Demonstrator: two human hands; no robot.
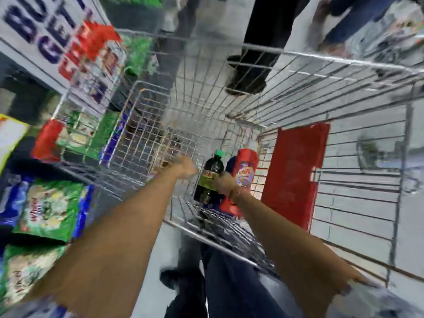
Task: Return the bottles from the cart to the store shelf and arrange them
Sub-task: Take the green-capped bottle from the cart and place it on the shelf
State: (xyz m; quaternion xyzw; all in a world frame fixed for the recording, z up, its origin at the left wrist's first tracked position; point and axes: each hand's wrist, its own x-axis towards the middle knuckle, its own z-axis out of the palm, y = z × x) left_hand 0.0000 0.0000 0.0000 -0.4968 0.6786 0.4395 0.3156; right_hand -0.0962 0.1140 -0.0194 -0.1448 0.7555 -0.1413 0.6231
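Observation:
Two bottles lie at the bottom of the wire shopping cart (pixel 344 99): a dark bottle (pixel 210 173) with a green cap and a yellow-green label, and beside it on the right a red bottle (pixel 244 168) with a purple label. My right hand (pixel 226 183) is down in the cart, closed around the middle of the dark bottle. My left hand (pixel 181 167) reaches into the cart just left of the dark bottle, its fingers hidden and blurred.
A red child-seat flap (pixel 296 173) hangs on the cart's right wall. Shelves on the left hold green and blue detergent packs (pixel 50 210) under a promotional sign (pixel 34 31). Another person's dark-trousered legs and shoes (pixel 247 81) stand beyond the cart. My own legs (pixel 229 283) are below.

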